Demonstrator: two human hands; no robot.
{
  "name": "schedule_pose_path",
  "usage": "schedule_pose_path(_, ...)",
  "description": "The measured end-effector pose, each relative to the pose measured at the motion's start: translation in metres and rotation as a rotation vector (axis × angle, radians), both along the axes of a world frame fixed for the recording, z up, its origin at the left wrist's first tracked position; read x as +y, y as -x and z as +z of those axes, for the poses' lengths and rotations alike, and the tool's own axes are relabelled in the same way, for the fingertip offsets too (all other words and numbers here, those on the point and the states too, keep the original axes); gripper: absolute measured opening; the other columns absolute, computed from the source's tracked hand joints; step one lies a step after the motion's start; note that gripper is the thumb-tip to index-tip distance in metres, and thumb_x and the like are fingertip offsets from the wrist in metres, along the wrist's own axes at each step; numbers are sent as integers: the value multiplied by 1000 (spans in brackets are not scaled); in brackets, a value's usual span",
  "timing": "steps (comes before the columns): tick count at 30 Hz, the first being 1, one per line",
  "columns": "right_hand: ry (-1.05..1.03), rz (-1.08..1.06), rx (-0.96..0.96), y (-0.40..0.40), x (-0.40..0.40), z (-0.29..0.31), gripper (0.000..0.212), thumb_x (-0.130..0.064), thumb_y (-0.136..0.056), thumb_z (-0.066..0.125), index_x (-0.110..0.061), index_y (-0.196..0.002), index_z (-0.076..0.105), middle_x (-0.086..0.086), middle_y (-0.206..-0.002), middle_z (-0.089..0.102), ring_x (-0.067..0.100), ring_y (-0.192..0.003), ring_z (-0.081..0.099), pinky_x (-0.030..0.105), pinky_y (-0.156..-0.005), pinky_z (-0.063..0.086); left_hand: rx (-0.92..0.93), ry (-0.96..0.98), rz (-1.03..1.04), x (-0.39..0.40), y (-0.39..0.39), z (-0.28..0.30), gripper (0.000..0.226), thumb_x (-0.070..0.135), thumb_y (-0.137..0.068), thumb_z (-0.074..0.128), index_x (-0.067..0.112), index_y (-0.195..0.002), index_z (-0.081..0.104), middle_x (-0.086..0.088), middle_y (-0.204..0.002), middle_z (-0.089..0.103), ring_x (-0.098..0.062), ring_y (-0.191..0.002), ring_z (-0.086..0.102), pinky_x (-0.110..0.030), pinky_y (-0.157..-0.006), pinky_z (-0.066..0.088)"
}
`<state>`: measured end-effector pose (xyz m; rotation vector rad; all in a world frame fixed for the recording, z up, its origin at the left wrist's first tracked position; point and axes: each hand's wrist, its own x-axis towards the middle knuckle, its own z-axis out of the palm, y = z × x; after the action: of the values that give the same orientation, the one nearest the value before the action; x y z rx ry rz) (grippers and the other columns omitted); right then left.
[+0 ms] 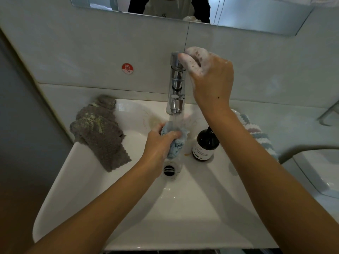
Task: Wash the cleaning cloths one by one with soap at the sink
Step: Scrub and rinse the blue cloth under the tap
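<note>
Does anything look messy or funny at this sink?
Yes. The grey cloth draped over the sink's left rim has yellowish crumbs on it. The dark bottle stands inside the basin, and the right hand is foamy.

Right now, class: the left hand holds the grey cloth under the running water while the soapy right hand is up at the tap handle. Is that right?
Not quite. In the head view the left hand grips the blue cloth under the water; the grey cloth lies on the sink rim. The soapy right hand is at the tap top, as stated.
</note>
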<state>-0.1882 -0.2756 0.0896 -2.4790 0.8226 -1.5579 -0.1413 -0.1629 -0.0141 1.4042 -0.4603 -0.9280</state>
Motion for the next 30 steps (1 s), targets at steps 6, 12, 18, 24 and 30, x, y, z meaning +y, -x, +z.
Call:
schedule_pose_path(6,8,-23,27,-2,-1,2,34,-46,-95,51,-22,-97,76,-13,-72,61,-1,-64,47,4,-55,31,-36,-17,-16,-1,4,0,26,15,-88,67,19,-112,60,-1,-95,68,-10,-77,66,-19,-57,50)
schedule_pose_path(12,-17,-16,6,-3,-2,4,34,-44,-95,52,-20,-96,76,-7,-74,69,0,-64,50,4,-56,32,73,-24,-46,-1,5,6,22,8,-87,67,19,-104,57,4,-60,65,-11,-54,58,-18,-44,47)
schedule_pose_path(18,-214,70,-165,13,27,-16,34,-35,-96,51,-12,-116,66,-8,-94,70,3,-79,61,15,-67,46,48,-28,-6,1,7,3,18,5,-87,64,21,-92,59,-2,-55,58,-17,-54,51,-20,-40,40)
schedule_pose_path(24,-121,81,-189,37,71,-81,31,-18,-91,43,-6,-93,72,4,-82,72,17,-67,66,21,-63,50,-7,-47,73,1,5,-2,17,16,-91,62,19,-107,63,-8,-95,69,-13,-70,64,-16,-42,45)
schedule_pose_path(30,-484,91,0,28,78,-109,38,-35,-87,37,-10,-85,66,1,-82,65,18,-78,60,36,-67,50,40,56,204,2,0,1,19,19,-87,68,12,-104,66,-7,-91,71,-17,-77,67,-25,-57,52)
